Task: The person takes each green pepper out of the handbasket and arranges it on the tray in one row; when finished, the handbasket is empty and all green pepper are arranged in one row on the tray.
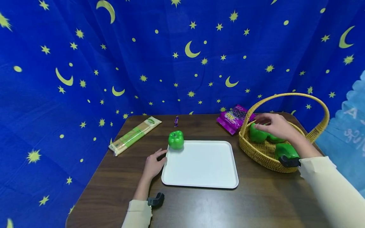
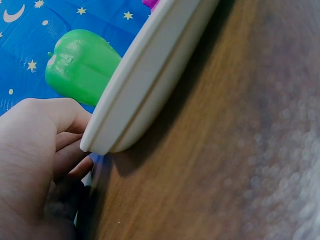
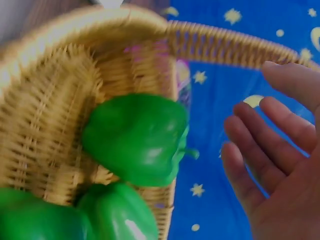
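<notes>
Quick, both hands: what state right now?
Left hand: open, touching the edge of the white tray.
Right hand: open, holding nothing, over the wicker basket.

On the brown desk [image 1: 114, 186], a long green-and-cream packet [image 1: 135, 135] lies slantwise at left, a small purple item [image 1: 176, 121] near the back edge, a purple bag [image 1: 231, 120] further right; starry blue cloth [image 1: 159, 60] hangs behind.

Glossy, plastic-looking peppers [image 1: 176, 141]; smooth tray [image 1: 202, 164]; rough wicker basket [image 1: 252, 154]; wood-grain table [image 1: 256, 202] with dull sheen; matt cloth backdrop [image 1: 171, 69]
</notes>
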{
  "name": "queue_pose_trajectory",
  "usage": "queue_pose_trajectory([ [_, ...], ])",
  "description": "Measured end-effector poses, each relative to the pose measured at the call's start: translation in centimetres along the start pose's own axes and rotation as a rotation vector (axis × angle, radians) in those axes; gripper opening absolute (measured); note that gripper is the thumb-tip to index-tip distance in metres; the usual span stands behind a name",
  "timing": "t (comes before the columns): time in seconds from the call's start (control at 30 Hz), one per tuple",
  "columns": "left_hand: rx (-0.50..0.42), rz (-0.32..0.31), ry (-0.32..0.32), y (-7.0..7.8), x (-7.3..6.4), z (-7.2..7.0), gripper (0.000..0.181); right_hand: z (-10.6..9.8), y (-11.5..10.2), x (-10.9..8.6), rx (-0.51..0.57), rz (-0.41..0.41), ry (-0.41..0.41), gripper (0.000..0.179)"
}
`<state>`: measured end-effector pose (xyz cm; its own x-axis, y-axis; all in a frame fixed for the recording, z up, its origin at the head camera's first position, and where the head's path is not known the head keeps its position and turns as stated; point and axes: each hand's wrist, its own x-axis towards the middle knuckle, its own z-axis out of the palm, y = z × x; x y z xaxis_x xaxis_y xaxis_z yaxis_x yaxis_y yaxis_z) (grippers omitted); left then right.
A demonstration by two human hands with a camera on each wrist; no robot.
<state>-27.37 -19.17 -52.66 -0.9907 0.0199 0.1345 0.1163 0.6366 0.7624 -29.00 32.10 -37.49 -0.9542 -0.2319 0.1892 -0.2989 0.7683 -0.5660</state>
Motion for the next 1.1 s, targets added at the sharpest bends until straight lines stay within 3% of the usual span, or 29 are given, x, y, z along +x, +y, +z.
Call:
queue_pose_trajectory([
  [0.27, 0.005, -0.017, 0.025, -0.2, -0.2, -0.1, 0.033, 0.4, 2.3, 1.9, -0.059, 0.061, -0.09, 0.072],
  [0.4, 0.014, -0.026, 0.011, -0.2, -0.3, 0.2, 0.033, 0.9, 4.0, 1.9, -0.068, 0.155, -0.137, 0.086],
  [0.5, 0.014, -0.032, 0.018, -0.1, -0.2, 0.3, 0.033, 1.2, 5.1, 1.8, -0.06, 0.178, -0.162, 0.093],
  [0.77, 0.013, -0.048, 0.023, 0.3, 0.1, 0.2, 0.034, 1.6, 5.6, 1.7, -0.069, 0.1, -0.134, 0.087],
  [1.1, 0.012, -0.047, 0.013, 0.4, 0.0, 0.1, 0.034, 2.0, 5.4, 1.5, -0.059, 0.122, -0.144, 0.083],
])
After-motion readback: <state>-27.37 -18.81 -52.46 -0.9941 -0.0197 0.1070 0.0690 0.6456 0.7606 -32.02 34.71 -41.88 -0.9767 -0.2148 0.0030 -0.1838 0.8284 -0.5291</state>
